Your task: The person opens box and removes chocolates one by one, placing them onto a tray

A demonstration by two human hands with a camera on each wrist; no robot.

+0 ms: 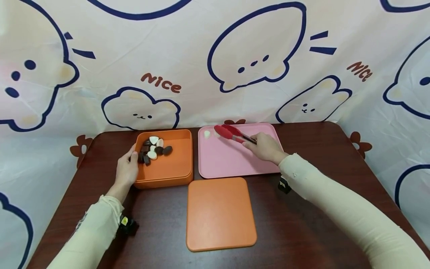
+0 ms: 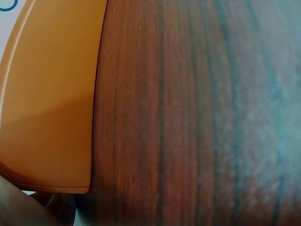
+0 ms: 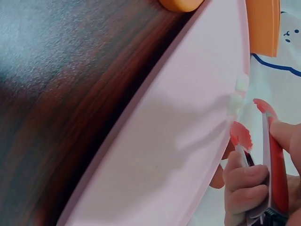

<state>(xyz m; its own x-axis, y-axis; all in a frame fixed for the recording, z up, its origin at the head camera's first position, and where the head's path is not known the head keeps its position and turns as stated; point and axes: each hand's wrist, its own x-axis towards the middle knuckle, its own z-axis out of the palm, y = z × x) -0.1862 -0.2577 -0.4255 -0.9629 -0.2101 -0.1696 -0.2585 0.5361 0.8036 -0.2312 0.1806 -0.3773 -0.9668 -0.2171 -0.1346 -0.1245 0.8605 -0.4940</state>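
Note:
My right hand (image 1: 263, 147) grips a pair of red-tipped tongs (image 1: 235, 134) above the pink tray (image 1: 242, 160). In the right wrist view the two heads of the tongs (image 3: 278, 174) stand apart with nothing between them. Two small white pieces lie by the tray's far left corner, one white piece (image 1: 207, 134) left of the tips and another white piece (image 3: 233, 103) closest to them. My left hand (image 1: 127, 170) holds the left wall of an orange box (image 1: 171, 166), thumb at the rim. Inside the box, dark, white and pinkish pebble-like pieces (image 1: 152, 154) cluster at the left.
A flat orange lid (image 1: 220, 215) lies on the dark wooden table (image 1: 158, 224), nearer me than the tray and box. Behind the table hangs a white cloth (image 1: 195, 48) with cartoon drawings. The box stands just left of the tray.

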